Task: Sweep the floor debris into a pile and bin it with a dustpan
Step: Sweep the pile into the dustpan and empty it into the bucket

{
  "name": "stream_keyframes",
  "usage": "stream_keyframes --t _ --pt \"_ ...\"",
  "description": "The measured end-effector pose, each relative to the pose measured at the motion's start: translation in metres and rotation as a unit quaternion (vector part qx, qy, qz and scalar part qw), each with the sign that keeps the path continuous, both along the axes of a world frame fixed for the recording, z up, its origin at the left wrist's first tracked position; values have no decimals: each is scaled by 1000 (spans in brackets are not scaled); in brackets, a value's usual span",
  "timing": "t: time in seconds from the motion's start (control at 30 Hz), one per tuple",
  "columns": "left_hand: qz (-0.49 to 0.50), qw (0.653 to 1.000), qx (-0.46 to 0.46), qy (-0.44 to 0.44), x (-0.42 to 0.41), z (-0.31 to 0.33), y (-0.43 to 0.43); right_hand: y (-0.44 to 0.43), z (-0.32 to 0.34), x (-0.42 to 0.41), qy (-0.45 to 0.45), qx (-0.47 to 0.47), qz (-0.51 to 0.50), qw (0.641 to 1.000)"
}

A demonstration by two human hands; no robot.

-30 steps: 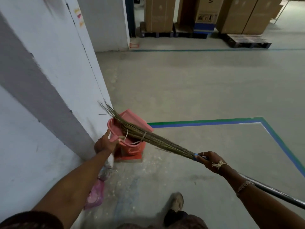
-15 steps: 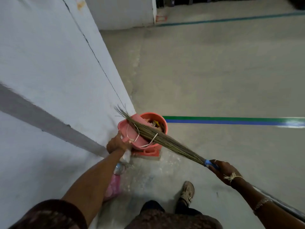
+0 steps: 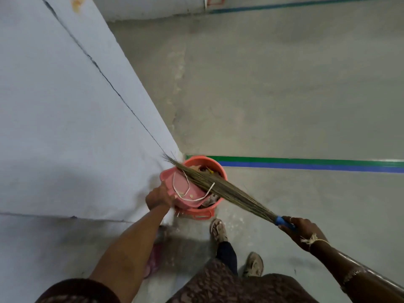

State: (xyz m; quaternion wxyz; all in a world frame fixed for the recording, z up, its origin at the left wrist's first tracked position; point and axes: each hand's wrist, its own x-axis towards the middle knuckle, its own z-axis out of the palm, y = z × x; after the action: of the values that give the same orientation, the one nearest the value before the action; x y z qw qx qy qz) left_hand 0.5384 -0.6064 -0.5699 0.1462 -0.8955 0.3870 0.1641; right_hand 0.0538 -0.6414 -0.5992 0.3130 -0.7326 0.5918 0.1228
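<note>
Foot [image 3: 218, 229] now nearer bin [image 3: 204, 212], dustpan [image 3: 185, 185] in left grip [image 3: 158, 196], broom [image 3: 229, 191] across it

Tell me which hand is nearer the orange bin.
Left. Left hand grips the dustpan over the bin; right hand holds the broom handle, off to its right.

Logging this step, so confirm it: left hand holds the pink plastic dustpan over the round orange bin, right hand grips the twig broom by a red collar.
Not quite: the head view shows the right hand gripping the twig broom by a blue collar, not red. The rest stands.
</note>
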Motion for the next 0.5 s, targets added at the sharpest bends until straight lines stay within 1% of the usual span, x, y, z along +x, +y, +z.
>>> stream_keyframes --t 0.13,0.23,0.33,0.43,0.5 --pt "-44 998 35 -20 12 -19 -35 -35 -3 16 29 -21 -35 999" --pt "-64 995 72 -31 20 -30 -54 -51 -5 27 45 -32 -40 998" --pt "-77 992 96 -39 24 -34 -71 -59 -1 35 43 -34 -46 997" --pt "-89 991 98 -26 29 -39 -87 -62 6 38 35 -23 -46 998" --pt "-74 991 108 -25 31 -38 -95 -65 7 39 27 -15 -47 998"
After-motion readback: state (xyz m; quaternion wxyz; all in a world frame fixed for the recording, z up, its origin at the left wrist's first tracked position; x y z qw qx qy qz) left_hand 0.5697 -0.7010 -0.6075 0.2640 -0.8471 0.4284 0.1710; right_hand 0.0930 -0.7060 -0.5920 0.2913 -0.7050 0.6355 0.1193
